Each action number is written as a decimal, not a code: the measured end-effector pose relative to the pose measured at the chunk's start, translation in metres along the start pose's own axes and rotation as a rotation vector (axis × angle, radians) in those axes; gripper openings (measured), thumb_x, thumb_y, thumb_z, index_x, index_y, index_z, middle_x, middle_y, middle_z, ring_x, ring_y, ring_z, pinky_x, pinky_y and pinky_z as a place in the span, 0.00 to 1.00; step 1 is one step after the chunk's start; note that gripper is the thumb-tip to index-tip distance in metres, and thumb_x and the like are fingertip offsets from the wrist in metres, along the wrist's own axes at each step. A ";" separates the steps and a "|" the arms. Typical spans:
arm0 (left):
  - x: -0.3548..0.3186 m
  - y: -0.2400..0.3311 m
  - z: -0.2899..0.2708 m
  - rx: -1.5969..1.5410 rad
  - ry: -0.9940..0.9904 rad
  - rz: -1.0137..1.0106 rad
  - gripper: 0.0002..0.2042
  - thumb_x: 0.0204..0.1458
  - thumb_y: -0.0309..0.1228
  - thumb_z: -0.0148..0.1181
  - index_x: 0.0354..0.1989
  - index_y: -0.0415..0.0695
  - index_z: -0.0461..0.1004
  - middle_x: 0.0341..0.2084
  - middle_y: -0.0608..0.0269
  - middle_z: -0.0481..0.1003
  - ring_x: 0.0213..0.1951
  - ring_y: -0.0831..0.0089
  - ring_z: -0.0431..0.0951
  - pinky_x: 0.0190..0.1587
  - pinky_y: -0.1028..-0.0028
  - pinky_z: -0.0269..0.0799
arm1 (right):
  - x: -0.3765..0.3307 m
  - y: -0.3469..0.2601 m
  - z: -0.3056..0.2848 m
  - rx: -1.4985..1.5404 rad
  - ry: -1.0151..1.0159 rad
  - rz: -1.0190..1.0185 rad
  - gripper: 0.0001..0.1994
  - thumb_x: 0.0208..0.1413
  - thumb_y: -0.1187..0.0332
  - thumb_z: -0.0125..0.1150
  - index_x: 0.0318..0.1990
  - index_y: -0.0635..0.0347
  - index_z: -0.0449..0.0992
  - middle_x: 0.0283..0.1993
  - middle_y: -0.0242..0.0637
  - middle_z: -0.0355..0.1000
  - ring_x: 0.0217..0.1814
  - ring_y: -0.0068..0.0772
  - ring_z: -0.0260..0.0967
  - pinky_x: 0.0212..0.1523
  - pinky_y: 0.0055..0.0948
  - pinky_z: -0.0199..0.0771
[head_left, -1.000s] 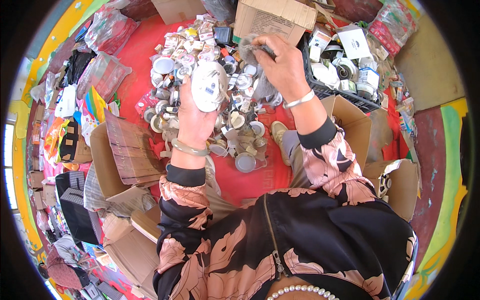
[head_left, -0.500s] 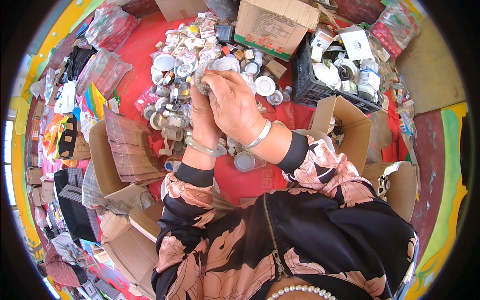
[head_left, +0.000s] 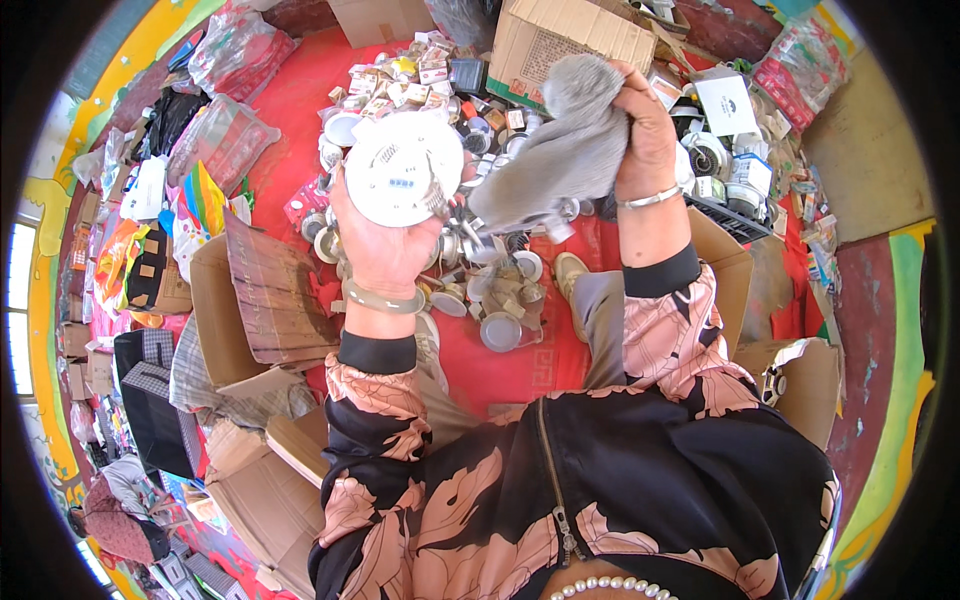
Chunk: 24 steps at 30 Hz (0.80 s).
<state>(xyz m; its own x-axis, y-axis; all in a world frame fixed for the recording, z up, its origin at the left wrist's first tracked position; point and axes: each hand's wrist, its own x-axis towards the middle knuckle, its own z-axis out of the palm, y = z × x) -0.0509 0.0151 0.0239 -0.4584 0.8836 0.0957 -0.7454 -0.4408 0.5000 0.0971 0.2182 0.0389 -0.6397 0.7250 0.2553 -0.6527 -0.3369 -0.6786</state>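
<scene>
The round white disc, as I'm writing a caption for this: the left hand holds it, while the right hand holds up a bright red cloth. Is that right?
Not quite: the cloth is grey, not bright red, as the head view shows. The right hand does hold it up, and the left hand holds the round white disc.

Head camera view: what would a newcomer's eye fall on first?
Probably the white disc in the left hand, left of centre, and the grey cloth in the right hand, right of centre. Behind them, a heap of small boxes and round parts lies on the red mat.
</scene>
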 end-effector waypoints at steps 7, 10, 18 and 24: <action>-0.010 -0.006 0.011 0.015 0.060 -0.120 0.34 0.51 0.58 0.33 0.57 0.43 0.59 0.42 0.44 0.71 0.37 0.42 0.74 0.30 0.57 0.74 | -0.011 0.006 0.007 -0.137 -0.199 0.106 0.11 0.52 0.77 0.52 0.45 0.64 0.69 0.41 0.38 0.72 0.42 0.30 0.71 0.45 0.27 0.71; -0.009 -0.010 0.009 0.002 0.169 -0.105 0.31 0.53 0.56 0.32 0.56 0.44 0.60 0.42 0.49 0.72 0.37 0.48 0.75 0.31 0.55 0.74 | -0.026 0.020 0.039 -0.454 -0.380 0.055 0.13 0.49 0.77 0.58 0.44 0.62 0.70 0.40 0.27 0.69 0.42 0.17 0.65 0.45 0.19 0.66; -0.009 -0.023 -0.009 0.132 0.069 -0.251 0.26 0.57 0.51 0.37 0.54 0.42 0.61 0.44 0.59 0.70 0.44 0.66 0.73 0.44 0.62 0.72 | -0.034 0.039 0.041 -0.670 -0.418 0.027 0.08 0.42 0.80 0.58 0.31 0.62 0.70 0.33 0.26 0.67 0.36 0.16 0.62 0.38 0.18 0.64; -0.007 -0.027 -0.011 0.128 0.084 -0.237 0.24 0.58 0.50 0.38 0.51 0.43 0.63 0.42 0.60 0.72 0.42 0.66 0.74 0.43 0.62 0.73 | -0.030 0.042 0.038 -0.749 -0.414 0.003 0.08 0.42 0.80 0.58 0.32 0.62 0.71 0.33 0.27 0.68 0.37 0.17 0.63 0.40 0.19 0.65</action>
<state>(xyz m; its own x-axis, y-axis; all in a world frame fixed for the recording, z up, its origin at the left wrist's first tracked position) -0.0327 0.0190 0.0000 -0.3210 0.9412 -0.1057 -0.7719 -0.1954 0.6050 0.0734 0.1592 0.0289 -0.8328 0.3979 0.3848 -0.3035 0.2530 -0.9186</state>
